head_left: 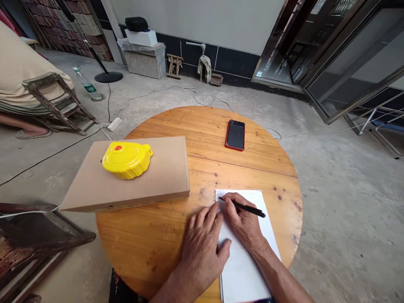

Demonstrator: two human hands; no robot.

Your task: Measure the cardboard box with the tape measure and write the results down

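Observation:
A black pen (249, 208) is pinched in my right hand (246, 223), its tip down at the upper left of the white paper (243, 269). Faint writing runs along the sheet's top edge, too small to read. My left hand (203, 244) lies flat with fingers stretched out, partly on the wooden table and partly over the paper's left edge. Both hands rest close together, the left fingertips near the pen tip.
On the round wooden table (154, 244) sits a cardboard box (164, 168) with a yellow tape-measure-like case (128, 158) on top. A red-edged phone (235, 134) lies farther back. A bottle (88, 84), a power strip (114, 124) and cables are on the floor. A person sits at left.

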